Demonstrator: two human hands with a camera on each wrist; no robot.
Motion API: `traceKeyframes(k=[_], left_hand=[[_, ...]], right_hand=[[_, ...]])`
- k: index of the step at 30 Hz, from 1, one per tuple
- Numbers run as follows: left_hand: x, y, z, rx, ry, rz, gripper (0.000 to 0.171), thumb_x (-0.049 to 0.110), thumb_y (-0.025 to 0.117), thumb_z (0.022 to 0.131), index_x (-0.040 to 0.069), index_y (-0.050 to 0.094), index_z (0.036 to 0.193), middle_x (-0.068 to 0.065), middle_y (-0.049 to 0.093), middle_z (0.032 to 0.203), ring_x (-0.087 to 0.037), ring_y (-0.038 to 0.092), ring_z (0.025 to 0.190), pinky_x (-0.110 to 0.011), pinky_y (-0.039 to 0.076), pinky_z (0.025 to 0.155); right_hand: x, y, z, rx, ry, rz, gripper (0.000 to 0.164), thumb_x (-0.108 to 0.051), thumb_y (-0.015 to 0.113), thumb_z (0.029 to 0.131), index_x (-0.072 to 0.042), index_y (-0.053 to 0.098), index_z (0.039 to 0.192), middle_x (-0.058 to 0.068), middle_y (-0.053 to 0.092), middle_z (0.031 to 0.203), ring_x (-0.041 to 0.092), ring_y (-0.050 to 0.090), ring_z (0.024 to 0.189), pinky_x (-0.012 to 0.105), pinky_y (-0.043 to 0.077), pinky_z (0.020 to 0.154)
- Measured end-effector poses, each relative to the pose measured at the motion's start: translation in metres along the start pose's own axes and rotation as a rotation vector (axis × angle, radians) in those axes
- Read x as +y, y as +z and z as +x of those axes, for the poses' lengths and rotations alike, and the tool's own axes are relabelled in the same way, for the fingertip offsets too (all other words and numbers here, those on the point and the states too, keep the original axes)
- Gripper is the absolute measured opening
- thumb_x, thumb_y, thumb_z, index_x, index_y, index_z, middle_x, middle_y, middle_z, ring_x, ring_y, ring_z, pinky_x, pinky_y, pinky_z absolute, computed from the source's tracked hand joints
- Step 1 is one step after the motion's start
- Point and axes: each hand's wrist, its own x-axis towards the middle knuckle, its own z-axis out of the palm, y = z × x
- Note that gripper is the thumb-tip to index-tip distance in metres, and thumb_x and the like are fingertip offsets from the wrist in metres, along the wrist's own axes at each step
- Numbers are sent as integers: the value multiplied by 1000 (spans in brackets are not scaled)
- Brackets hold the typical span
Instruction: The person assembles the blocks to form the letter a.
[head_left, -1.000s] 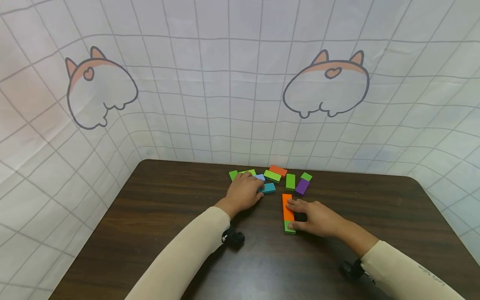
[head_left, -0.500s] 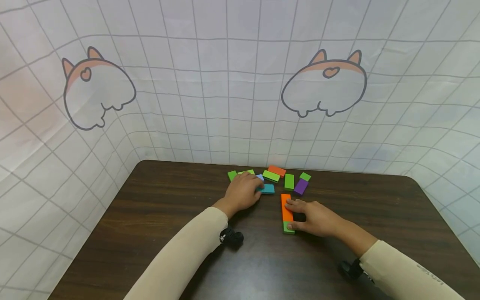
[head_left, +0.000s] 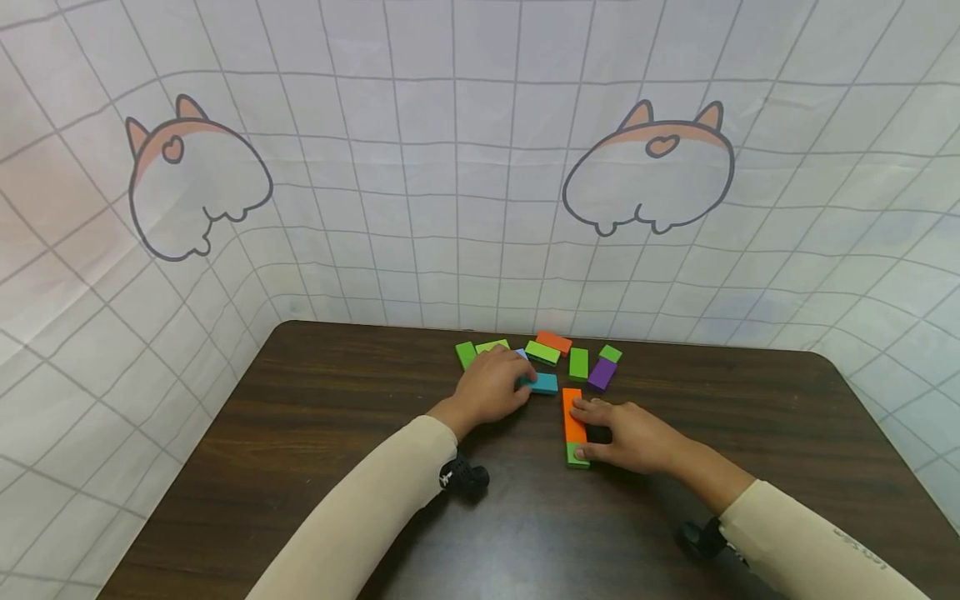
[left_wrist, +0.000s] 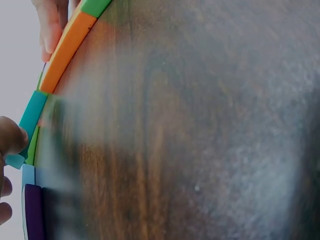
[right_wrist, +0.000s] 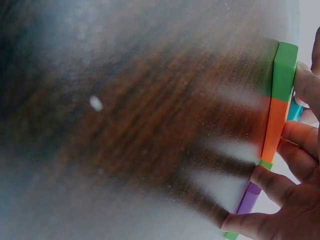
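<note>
My left hand (head_left: 489, 385) pinches a teal block (head_left: 545, 383) low over the table, at the near side of the loose blocks. In the left wrist view, a finger lies against the teal block (left_wrist: 31, 111), whose end is close to an orange block (left_wrist: 70, 47). My right hand (head_left: 633, 437) rests at the right side of a straight row, with fingers spread. The row is the orange block (head_left: 572, 403) with a green block (head_left: 576, 460) at its near end. The right wrist view has a fingertip against the green block (right_wrist: 285, 72) and others beside the orange one (right_wrist: 275, 125).
Beyond the hands lie loose blocks: a purple one (head_left: 602, 374), a red-orange one (head_left: 554, 342), a light blue one (head_left: 521, 355) partly hidden by my left hand, and several green ones (head_left: 579, 364). The dark wooden table (head_left: 300, 417) meets a white grid-patterned curtain (head_left: 420, 208) behind.
My left hand has moved slightly right and nearer, bringing the teal block closer to the orange block's far end. My right hand has stayed at the row.
</note>
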Motion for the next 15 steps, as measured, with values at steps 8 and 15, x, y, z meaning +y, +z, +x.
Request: traceKeyframes(k=[8,15], left_hand=[[3,1,0,-24,-2,-4,17,26,70,98,20,77,112,6,71,113,-19,59,104,-33,49,90],[2,6,2,-39,-5,19,17,28,70,98,21,77,112,7,72,113,-19,59,106,-34,49,91]], right_hand=[[0,0,0,-4,-8,6,72,-50,71,94,-3,55,147,14,49,152,38,45,140,58,41,106],[0,0,0,-6,1,3,73,-51,70,94,-4,55,147,13,49,152,37,45,140,57,41,107]])
